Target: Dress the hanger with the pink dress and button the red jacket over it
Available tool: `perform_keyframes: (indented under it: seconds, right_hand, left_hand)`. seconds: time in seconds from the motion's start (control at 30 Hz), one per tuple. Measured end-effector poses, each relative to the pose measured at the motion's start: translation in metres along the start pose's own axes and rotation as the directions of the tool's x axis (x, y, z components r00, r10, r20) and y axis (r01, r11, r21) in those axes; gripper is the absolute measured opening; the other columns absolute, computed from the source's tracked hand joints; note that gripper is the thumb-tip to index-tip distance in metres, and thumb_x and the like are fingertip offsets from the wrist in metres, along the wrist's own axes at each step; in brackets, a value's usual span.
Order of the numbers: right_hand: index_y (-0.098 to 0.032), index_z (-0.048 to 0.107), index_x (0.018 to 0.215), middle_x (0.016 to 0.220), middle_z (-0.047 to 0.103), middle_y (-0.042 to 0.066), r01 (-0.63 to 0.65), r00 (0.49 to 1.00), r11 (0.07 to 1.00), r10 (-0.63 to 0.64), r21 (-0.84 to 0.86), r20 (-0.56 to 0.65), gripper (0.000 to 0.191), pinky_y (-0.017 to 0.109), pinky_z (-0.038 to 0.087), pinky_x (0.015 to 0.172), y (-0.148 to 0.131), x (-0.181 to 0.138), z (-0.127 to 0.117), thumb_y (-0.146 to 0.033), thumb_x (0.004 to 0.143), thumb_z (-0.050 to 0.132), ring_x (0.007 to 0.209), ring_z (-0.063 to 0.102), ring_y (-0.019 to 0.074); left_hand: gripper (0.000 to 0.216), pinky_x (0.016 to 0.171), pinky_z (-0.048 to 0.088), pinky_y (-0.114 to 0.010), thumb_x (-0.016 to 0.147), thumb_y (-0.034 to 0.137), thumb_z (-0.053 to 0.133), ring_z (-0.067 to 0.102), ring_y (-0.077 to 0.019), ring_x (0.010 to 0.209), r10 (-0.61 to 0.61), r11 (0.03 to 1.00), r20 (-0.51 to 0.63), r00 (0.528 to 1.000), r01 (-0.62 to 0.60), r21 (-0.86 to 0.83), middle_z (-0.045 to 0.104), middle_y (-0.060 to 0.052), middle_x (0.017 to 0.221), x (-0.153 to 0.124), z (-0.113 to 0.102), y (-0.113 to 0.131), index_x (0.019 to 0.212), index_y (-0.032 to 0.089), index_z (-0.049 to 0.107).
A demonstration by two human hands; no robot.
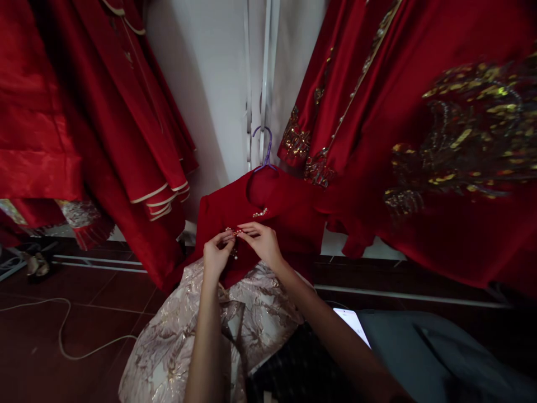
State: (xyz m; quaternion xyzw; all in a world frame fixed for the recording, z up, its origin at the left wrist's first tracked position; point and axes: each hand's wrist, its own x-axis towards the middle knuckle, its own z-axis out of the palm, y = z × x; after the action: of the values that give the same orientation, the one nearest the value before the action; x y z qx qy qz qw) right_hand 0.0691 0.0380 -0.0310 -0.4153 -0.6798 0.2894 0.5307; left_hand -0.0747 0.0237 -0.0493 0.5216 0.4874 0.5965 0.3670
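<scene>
A small red garment (272,210) hangs on a purple hanger (264,146) in front of me, over a pale gold-patterned skirt (176,341). Its front has beaded clasps (260,213). My left hand (216,254) and my right hand (262,240) meet at a lower clasp on the red cloth. Both hands pinch with fingertips pressed together on that beaded fastening. The clasp itself is mostly covered by my fingers.
Red gowns (104,129) hang at the left, and red gowns with gold embroidery (440,145) hang at the right. A white wall with a rail (262,73) stands behind. A lit phone (352,324) lies on a grey surface. A white cable (62,330) trails over the dark floor.
</scene>
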Motion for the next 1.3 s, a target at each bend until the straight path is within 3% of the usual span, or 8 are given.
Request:
perform_keyframes:
  seconds: [0.27, 0.57, 0.8, 0.87, 0.97, 1.07, 1.2, 1.3]
  right_hand:
    - [-0.03, 0.069, 0.092, 0.087, 0.07, -0.002, 0.004, 1.0, 0.942, -0.012, -0.335, -0.023, 0.016, 0.025, 0.049, 0.067, -0.008, -0.005, 0.006, -0.03, 0.081, 0.057, 0.067, 0.063, 0.0135]
    - [-0.029, 0.068, 0.095, 0.09, 0.07, -0.001, 0.017, 0.999, 0.952, -0.03, -0.305, -0.037, 0.018, 0.024, 0.05, 0.067, -0.006, -0.004, 0.01, -0.03, 0.082, 0.055, 0.068, 0.063, 0.0135]
    - [-0.024, 0.063, 0.102, 0.097, 0.068, 0.002, 0.021, 0.999, 0.988, -0.027, -0.154, -0.036, 0.022, 0.024, 0.053, 0.069, -0.006, -0.004, 0.012, -0.028, 0.084, 0.051, 0.084, 0.065, 0.0145]
    - [-0.022, 0.062, 0.103, 0.096, 0.069, 0.004, 0.022, 1.0, 0.997, -0.021, -0.069, 0.016, 0.023, 0.025, 0.053, 0.071, -0.007, -0.004, 0.005, -0.028, 0.084, 0.051, 0.086, 0.065, 0.0146]
    - [-0.019, 0.063, 0.099, 0.094, 0.069, 0.006, -0.029, 0.995, 1.0, 0.028, 0.008, 0.098, 0.022, 0.026, 0.054, 0.071, -0.012, -0.007, -0.021, -0.03, 0.082, 0.053, 0.083, 0.066, 0.0153]
    - [-0.018, 0.063, 0.099, 0.094, 0.069, 0.008, -0.117, 0.981, 0.993, 0.114, 0.014, 0.155, 0.026, 0.025, 0.054, 0.062, -0.02, -0.013, -0.058, -0.034, 0.081, 0.055, 0.075, 0.067, 0.0155]
    - [-0.018, 0.066, 0.094, 0.081, 0.07, 0.006, -0.18, 0.929, 0.975, 0.213, -0.134, 0.301, 0.026, 0.023, 0.047, 0.044, -0.022, -0.025, -0.099, -0.037, 0.08, 0.055, 0.053, 0.062, 0.0128]
    - [-0.019, 0.069, 0.083, 0.071, 0.069, 0.005, -0.156, 0.935, 0.941, 0.239, -0.302, 0.262, 0.022, 0.024, 0.044, 0.046, -0.009, -0.03, -0.106, -0.037, 0.077, 0.058, 0.051, 0.06, 0.0137]
  left_hand:
    - [0.026, 0.084, 0.052, -0.033, 0.072, 0.028, 0.065, 0.067, -0.0198, 0.087, 0.085, 0.984, -0.099, 0.991, -0.067, 0.166, 0.071, -0.008, 0.094, -0.005, 0.006, 0.0, 0.094, 0.014, 0.069]
    - [0.02, 0.081, 0.053, -0.032, 0.073, 0.028, 0.063, 0.068, -0.0184, 0.081, 0.124, 0.963, -0.112, 0.986, -0.093, 0.251, 0.072, -0.006, 0.088, -0.004, 0.001, -0.003, 0.088, 0.016, 0.071]
    - [0.018, 0.082, 0.051, -0.031, 0.074, 0.022, 0.06, 0.065, -0.016, 0.082, 0.09, 0.989, -0.026, 0.996, -0.086, 0.121, 0.069, -0.008, 0.089, 0.002, 0.003, -0.008, 0.088, 0.013, 0.065]
    - [0.02, 0.082, 0.05, -0.032, 0.073, 0.013, 0.057, 0.063, -0.0145, 0.081, 0.067, 0.989, 0.002, 0.998, -0.067, 0.133, 0.066, -0.008, 0.088, 0.003, -0.002, -0.008, 0.093, 0.012, 0.059]
    - [0.039, 0.086, 0.047, -0.035, 0.063, 0.0, 0.053, 0.058, -0.0153, 0.087, 0.048, 0.936, 0.067, 0.997, -0.069, 0.346, 0.059, -0.006, 0.091, -0.004, -0.016, -0.002, 0.1, 0.015, 0.054]
    - [0.047, 0.094, 0.039, -0.038, 0.06, -0.001, 0.053, 0.049, -0.0189, 0.097, 0.051, 0.807, 0.287, 0.957, -0.209, 0.552, 0.05, -0.005, 0.098, -0.014, -0.03, 0.007, 0.1, 0.022, 0.058]
    - [0.037, 0.095, 0.035, -0.038, 0.068, 0.009, 0.055, 0.041, -0.0205, 0.098, 0.044, 0.703, 0.415, 0.909, -0.323, 0.633, 0.043, -0.005, 0.098, -0.02, -0.031, 0.014, 0.097, 0.029, 0.064]
    - [0.031, 0.093, 0.034, -0.037, 0.068, 0.013, 0.059, 0.041, -0.02, 0.095, 0.076, 0.672, 0.409, 0.909, -0.35, 0.653, 0.042, -0.004, 0.095, -0.018, -0.026, 0.011, 0.094, 0.028, 0.066]
